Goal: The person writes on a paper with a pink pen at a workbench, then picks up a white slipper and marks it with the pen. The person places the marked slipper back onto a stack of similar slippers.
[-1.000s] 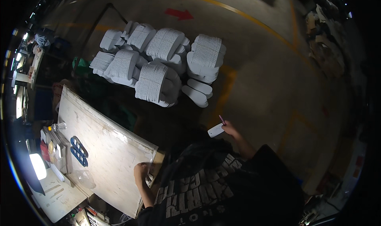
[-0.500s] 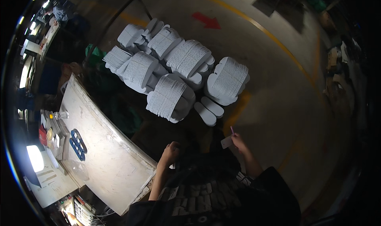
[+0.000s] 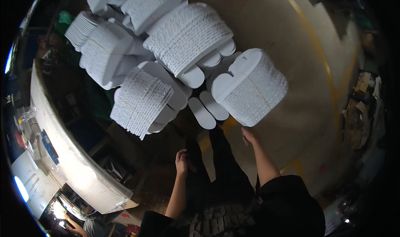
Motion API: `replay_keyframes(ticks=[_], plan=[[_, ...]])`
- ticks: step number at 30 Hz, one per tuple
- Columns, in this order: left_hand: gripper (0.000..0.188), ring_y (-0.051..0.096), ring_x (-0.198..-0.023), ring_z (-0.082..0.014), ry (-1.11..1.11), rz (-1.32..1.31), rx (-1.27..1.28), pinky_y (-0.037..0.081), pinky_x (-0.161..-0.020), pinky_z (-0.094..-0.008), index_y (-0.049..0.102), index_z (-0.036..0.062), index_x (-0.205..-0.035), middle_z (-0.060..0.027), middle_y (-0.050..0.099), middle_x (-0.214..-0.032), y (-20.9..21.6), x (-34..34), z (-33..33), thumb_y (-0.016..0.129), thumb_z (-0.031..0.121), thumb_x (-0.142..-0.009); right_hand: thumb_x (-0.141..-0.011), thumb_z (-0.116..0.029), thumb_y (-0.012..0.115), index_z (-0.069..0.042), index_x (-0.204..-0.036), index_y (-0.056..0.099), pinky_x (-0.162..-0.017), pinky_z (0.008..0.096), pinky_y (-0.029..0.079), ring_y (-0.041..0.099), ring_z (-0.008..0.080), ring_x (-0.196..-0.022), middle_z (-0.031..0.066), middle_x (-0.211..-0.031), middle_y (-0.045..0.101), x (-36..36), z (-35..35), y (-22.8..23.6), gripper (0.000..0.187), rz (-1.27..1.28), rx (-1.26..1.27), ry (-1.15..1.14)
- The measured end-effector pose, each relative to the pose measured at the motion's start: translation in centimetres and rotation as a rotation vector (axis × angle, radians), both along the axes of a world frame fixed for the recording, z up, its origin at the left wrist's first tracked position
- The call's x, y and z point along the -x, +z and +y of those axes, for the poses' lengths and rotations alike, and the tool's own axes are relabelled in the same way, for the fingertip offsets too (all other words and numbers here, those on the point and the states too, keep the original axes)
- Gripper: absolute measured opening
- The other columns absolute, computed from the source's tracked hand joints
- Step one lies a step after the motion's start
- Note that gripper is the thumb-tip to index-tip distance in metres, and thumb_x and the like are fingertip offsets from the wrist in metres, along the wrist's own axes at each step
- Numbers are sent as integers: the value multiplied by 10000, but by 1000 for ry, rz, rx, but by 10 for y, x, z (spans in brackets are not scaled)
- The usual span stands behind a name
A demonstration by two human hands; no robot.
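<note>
Bundles of white slipper-shaped soles (image 3: 189, 37), stacked on edge and bound with thin string, fill the space ahead of me. The nearest right bundle (image 3: 254, 87) lies just beyond my right hand (image 3: 248, 136), apart from it. Two loose soles (image 3: 201, 113) rest side by side between the front bundles. My right hand is closed, with a sliver of something pale at its fingers, too little to name. Lower down, my left hand (image 3: 181, 161) hangs before my dark trousers, fingers curled; whatever it may hold is hidden. Another front bundle (image 3: 141, 99) lies ahead of it.
A worn white-topped table (image 3: 71, 153) curves along my left, bearing a blue object (image 3: 50, 146) and papers. Below it at the left, another person's arm (image 3: 75, 226) shows. Yellow lines (image 3: 321, 49) mark the floor; cardboard pieces (image 3: 357, 116) lie at far right.
The bundles appear larger and closer, and the table has shifted left in view. The pale card and purple pen seen at my right hand no longer show clearly. My right hand sits slightly higher.
</note>
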State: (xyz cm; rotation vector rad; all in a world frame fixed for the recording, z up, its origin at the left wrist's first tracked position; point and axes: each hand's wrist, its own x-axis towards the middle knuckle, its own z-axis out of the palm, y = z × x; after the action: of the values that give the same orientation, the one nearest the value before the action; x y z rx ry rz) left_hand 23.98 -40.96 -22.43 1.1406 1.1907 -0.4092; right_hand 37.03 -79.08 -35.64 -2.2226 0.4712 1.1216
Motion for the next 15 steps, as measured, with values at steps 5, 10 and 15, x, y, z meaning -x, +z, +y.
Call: replay_keyframes(ticks=[5,10,15], plan=[[495,554,-775,-138,78,201,101,501,-666,-308,561,151,-1433,-61,622,-1087,-89,2,-1,544,122,-939,-1014,-350,507,-105,-1516,469,-927,410,517,671,233,-1009,130,-1129,712,-12,-5,-108,560,-226,157,-92],[539,585,-851,-163,-56,183,55,500,-761,-318,548,124,-1460,-83,622,-1116,-208,-34,10,523,143,-922,-1028,-361,495,-111,-1522,464,-935,402,519,666,228,-1031,119,-1161,701,-28,2,-160,554,-112,107,-217],[513,617,-991,-192,-184,207,-136,500,-874,-334,541,70,-1469,-118,654,-1297,-323,-72,6,475,335,-1035,-1043,-373,482,-117,-1528,459,-943,395,520,662,223,-1053,108,-1193,690,-13,4,-184,549,-43,15,-278]])
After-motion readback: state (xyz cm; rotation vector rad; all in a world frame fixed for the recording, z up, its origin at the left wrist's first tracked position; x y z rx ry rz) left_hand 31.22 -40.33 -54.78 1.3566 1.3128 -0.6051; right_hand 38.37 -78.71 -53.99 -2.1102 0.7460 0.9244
